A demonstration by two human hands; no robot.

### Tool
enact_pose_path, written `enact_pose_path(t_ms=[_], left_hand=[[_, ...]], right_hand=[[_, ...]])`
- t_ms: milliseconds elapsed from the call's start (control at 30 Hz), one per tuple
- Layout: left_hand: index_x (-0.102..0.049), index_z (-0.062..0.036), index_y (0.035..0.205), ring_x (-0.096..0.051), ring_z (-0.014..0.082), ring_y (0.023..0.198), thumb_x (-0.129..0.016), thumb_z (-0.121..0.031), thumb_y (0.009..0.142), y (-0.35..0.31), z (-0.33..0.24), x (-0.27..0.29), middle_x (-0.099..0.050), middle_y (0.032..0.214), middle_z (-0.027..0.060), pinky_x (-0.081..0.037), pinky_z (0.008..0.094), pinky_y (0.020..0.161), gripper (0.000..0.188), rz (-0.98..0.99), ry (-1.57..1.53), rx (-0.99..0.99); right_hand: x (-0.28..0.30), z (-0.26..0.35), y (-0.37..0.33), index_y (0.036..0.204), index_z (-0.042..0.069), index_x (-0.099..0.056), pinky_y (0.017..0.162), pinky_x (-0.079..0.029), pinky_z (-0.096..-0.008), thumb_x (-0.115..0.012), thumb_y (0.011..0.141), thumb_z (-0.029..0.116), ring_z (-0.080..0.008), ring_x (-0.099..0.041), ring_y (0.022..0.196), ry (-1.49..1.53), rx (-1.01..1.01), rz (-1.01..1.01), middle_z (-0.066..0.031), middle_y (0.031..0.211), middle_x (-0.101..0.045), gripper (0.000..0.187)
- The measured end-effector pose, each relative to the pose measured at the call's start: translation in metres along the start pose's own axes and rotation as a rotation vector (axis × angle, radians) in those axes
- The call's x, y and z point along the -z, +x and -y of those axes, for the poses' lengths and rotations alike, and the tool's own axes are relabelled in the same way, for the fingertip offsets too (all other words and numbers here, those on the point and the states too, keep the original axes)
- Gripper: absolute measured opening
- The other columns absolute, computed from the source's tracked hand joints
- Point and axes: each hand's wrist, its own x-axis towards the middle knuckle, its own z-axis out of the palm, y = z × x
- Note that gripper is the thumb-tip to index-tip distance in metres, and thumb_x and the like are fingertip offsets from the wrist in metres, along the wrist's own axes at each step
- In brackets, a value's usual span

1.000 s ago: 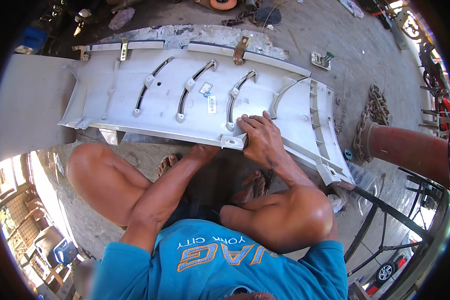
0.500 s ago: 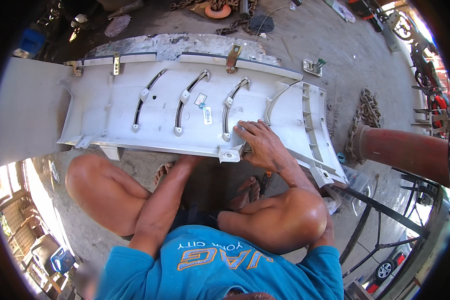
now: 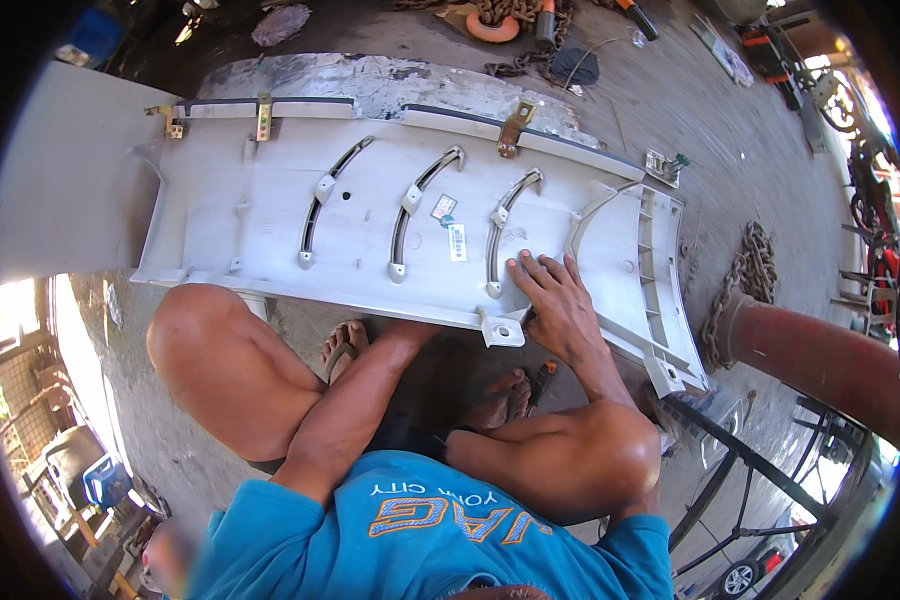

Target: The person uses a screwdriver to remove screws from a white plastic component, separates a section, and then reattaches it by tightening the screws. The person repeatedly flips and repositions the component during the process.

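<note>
A long, pale grey moulded panel, like a vehicle body part, lies across in front of my knees. It has several curved dark slots, a small white label and metal brackets along its far edge. My right hand lies on the panel's near right part, beside a curved slot and a corner tab. Its fingers are spread flat, with the thumb by the near edge. My left forearm reaches beneath the near edge. The panel hides the left hand's fingers.
A flat grey sheet stands left of the panel. To the right are a thick red pipe, a rusty chain and a black metal frame. An orange hook and chains lie beyond. An orange-and-black tool is by my foot.
The whole view has shifted, so the panel appears further right and slightly tilted. My right hand keeps its place on the panel, and my left hand stays underneath.
</note>
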Motion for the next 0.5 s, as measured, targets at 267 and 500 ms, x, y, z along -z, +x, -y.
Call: enact_pose_path(t_ms=[267, 500], left_hand=[[-0.048, -0.0089, 0.15, -0.05, 0.0422, 0.137, -0.064, -0.043, 0.095, 0.003, -0.001, 0.0, -0.051, 0.149, 0.0222, -0.036, 0.058, 0.115, 0.067, -0.008, 0.057, 0.001], [-0.048, -0.008, 0.15, -0.05, 0.0432, 0.136, -0.065, -0.043, 0.093, 0.001, 0.003, -0.011, -0.051, 0.149, 0.0226, -0.036, 0.0587, 0.114, 0.068, 0.027, 0.146, -0.006]], right_hand=[[0.017, 0.003, 0.004, 0.15, 0.015, -0.052, 0.125, -0.029, -0.0514, -0.073, 0.073, 0.004, -0.0356, -0.048, 0.141, 0.121, -0.029, 0.042, -0.0137, 0.155, -0.05, 0.081], [0.04, -0.016, -0.011, 0.15, 0.013, -0.052, 0.127, -0.026, -0.0487, -0.081, 0.076, 0.012, -0.0348, -0.036, 0.15, 0.22, -0.043, 0.087, -0.0164, 0.16, -0.042, 0.08]])
